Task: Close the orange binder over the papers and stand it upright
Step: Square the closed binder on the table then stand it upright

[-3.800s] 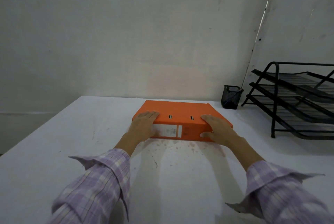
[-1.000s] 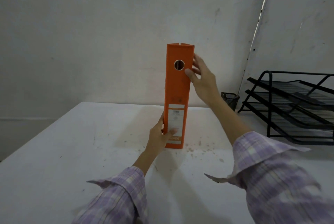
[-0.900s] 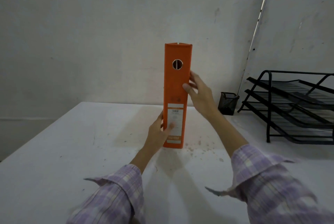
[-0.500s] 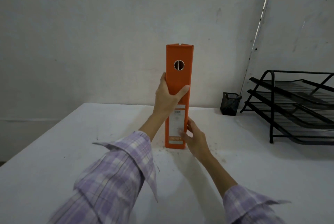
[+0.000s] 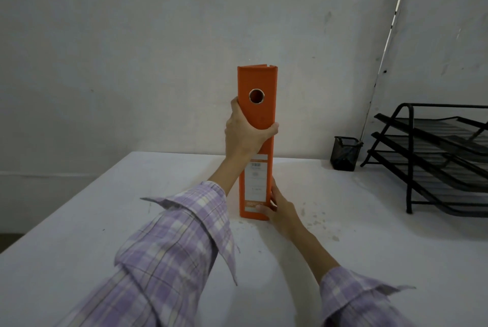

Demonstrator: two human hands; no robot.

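The orange binder point(image 5: 257, 115) stands upright on the white table point(image 5: 343, 247), closed, its spine with the round finger hole and white label facing me. My left hand point(image 5: 244, 136) wraps around the spine just below the hole, thumb on the right edge. My right hand point(image 5: 277, 207) holds the binder's lower right corner near the table, thumb across the bottom of the spine. The papers are hidden inside.
A black mesh pen cup point(image 5: 346, 153) stands at the back against the wall. A black wire three-tier tray rack point(image 5: 433, 157) fills the right side. The table's left edge point(image 5: 52, 207) runs diagonally.
Over the last second the hands swapped places: the left hand rose from the binder's base to its upper spine, the right dropped from the top to the base. The binder stays upright.
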